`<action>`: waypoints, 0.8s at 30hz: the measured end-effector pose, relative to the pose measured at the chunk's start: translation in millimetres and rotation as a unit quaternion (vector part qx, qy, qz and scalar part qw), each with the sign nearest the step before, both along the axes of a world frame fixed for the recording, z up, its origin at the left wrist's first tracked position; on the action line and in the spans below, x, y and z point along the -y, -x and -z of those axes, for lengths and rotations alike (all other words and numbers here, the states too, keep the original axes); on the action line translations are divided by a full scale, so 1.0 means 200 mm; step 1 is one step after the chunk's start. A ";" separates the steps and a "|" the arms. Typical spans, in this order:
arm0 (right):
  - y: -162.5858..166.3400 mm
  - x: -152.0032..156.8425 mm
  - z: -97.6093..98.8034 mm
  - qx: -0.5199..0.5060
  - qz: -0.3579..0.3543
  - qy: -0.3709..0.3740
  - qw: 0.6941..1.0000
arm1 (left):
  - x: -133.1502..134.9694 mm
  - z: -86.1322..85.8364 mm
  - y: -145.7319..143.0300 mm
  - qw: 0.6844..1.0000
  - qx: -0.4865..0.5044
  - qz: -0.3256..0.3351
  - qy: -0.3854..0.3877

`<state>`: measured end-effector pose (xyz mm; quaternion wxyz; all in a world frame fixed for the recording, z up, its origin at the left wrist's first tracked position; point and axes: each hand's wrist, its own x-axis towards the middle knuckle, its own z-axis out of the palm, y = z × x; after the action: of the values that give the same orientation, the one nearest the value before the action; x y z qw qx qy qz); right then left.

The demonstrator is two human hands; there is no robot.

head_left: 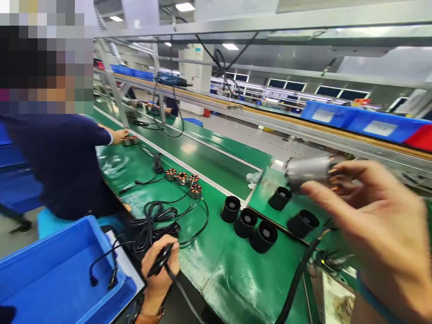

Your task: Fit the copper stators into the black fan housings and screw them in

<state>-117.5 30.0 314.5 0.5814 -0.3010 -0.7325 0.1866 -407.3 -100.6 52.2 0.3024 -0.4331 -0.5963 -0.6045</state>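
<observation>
Head view, landmark: three black cups [245, 225], standing in a row on the green worktop [222, 283].
Silver cylinder: this one [308, 172], blurred, hangs in the air beyond and to the right of the three cups.
Drop risk: pinched near one end, the cylinder could slip, I judge, and knock the two other cups [303, 225] right of the three.
Winding risk: fingers lie close to its coppery end, so a tighter squeeze might bend the wire there.
Snag risk: the thick cable [299, 279], right of the three cups, passes under the right arm and could catch on it.
Tangle risk: the coiled cables [157, 225], left of the cups, overlap; pulling one might drag others.
Left hand: curled closed [158, 276] around a black cable [184, 293], left of the cups and nearer the wearer.
Right hand: thumb and fingers [381, 220] parted by the cylinder's width, grasping it, right of the cups.
</observation>
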 end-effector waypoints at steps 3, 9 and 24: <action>-0.05 -0.18 0.34 0.052 0.044 0.100 0.993 | -0.04 -0.15 -0.05 0.992 -0.031 0.114 0.049; -0.02 -0.44 0.90 0.297 0.218 0.236 0.899 | -0.28 -0.14 -0.22 0.889 -0.061 0.307 0.335; -0.06 -0.40 1.05 0.405 0.164 0.220 0.872 | -0.90 0.41 -0.95 0.816 0.288 0.403 0.298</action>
<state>-105.8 110.4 105.1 0.1753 -0.5862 -0.7837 0.1067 -217.3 78.5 -30.0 -0.2974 -0.5101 -0.5796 -0.5617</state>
